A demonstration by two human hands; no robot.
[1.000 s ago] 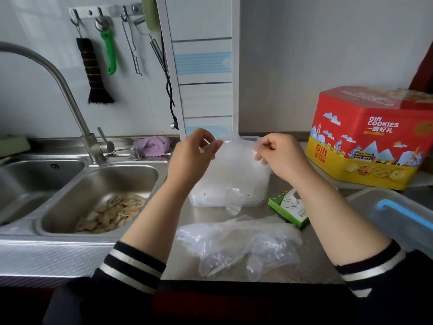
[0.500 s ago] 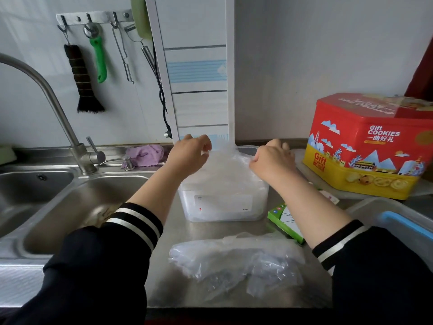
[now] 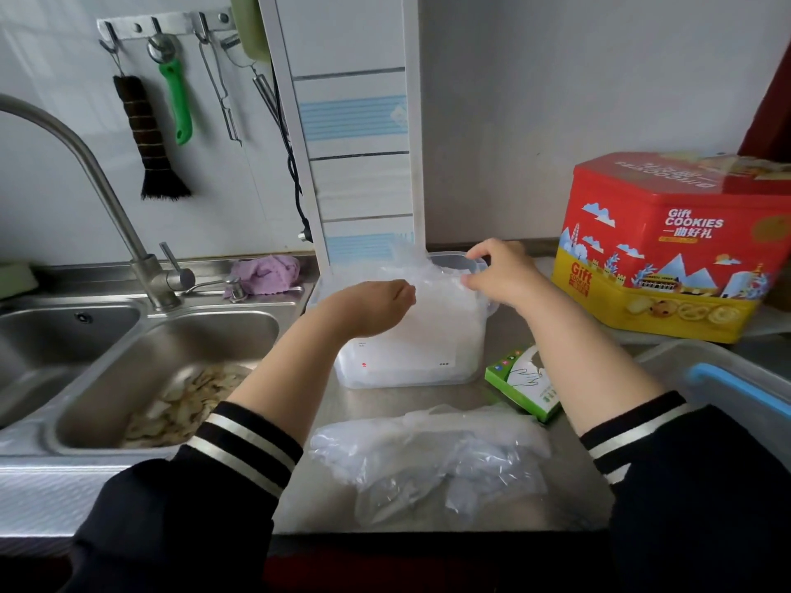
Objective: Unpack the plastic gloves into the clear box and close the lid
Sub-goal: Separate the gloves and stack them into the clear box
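Thin translucent plastic gloves [image 3: 432, 288] bunched in the open top of the clear rectangular plastic box [image 3: 406, 361] on the steel tabletop [image 3: 496, 391]. Left hand [image 3: 376, 308] over the box, grip unclear; right hand [image 3: 498, 271] pinching the gloves at the rim. Second loose pile of gloves [image 3: 432, 455] near the front edge.

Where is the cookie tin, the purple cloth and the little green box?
cookie tin [image 3: 667, 258]: head view, red front face.
purple cloth [image 3: 269, 269]: head view, middle of the cloth.
green box [image 3: 524, 385]: head view, its printed top.
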